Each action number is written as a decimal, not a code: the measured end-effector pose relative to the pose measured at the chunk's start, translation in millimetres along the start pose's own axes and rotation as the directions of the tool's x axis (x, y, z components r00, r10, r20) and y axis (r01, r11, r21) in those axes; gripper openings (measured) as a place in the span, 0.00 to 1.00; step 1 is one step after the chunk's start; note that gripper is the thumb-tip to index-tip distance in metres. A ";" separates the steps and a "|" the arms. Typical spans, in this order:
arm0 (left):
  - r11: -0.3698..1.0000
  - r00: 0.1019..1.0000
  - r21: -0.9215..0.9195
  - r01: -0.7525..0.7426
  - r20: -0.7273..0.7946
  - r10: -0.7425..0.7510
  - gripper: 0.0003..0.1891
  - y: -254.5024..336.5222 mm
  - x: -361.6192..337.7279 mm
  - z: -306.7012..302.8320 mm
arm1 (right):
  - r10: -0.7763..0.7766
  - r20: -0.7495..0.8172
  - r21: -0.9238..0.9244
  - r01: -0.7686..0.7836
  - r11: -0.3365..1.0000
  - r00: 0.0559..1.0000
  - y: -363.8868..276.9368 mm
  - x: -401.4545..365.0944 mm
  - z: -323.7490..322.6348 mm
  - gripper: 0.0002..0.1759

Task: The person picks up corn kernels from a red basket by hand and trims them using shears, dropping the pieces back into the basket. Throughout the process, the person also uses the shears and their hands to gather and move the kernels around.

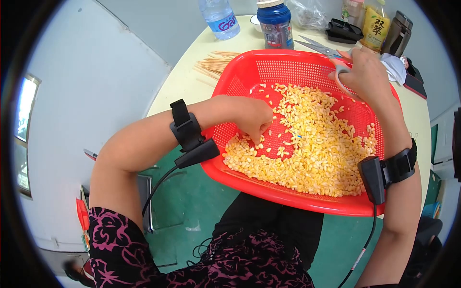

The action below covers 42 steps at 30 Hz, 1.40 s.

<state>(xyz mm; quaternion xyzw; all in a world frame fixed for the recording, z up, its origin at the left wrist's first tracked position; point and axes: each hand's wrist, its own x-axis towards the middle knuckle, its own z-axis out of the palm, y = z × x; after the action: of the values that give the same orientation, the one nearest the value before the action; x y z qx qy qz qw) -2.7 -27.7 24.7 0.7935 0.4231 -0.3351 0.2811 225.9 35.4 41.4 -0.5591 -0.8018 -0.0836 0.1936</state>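
Observation:
A red plastic basket point(293, 202) holds many loose yellow kernels point(314, 153), heaped toward its near and right sides. My left hand point(254, 120) is inside the basket at the left, its fingers curled down by the kernels; what they pinch, if anything, is too small to make out. Over the basket's far right rim, my right hand point(367, 74) holds scissors point(342, 79) with orange and grey handles, the blades apart and pointing to the far left. A tiny blue piece point(299, 137) lies among the kernels.
Thin wooden sticks point(216, 65) lie on the pale table point(177, 86) left of the basket. Behind it stand a water bottle point(223, 21), a blue-lidded jar point(276, 29), a black case point(344, 31), a yellow drink bottle point(374, 26) and a dark flask point(397, 36). A phone point(415, 86) lies at right.

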 end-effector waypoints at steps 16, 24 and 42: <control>0.998 0.990 -0.060 0.002 -0.139 -0.011 0.05 -5.1 6.5 4.2 | -0.015 0.015 0.040 0.014 0.999 1.000 -2.6 -2.5 2.3 0.23; 0.996 0.980 -0.082 -0.033 -0.198 0.016 0.05 -9.2 -0.1 -0.4 | -0.022 0.012 0.030 0.021 0.999 1.000 -1.5 -2.4 0.6 0.22; 0.924 0.885 -0.371 -0.091 -0.455 -0.096 0.09 3.4 -43.4 -50.6 | -0.040 -0.003 0.106 0.040 0.994 0.999 -2.7 -4.4 -0.9 0.22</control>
<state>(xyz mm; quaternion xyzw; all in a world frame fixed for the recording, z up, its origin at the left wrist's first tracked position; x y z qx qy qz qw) -3.0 -13.4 89.9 0.7798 0.5360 -0.0469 0.3200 224.9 30.3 40.7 -0.5319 -0.8160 -0.0451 0.2218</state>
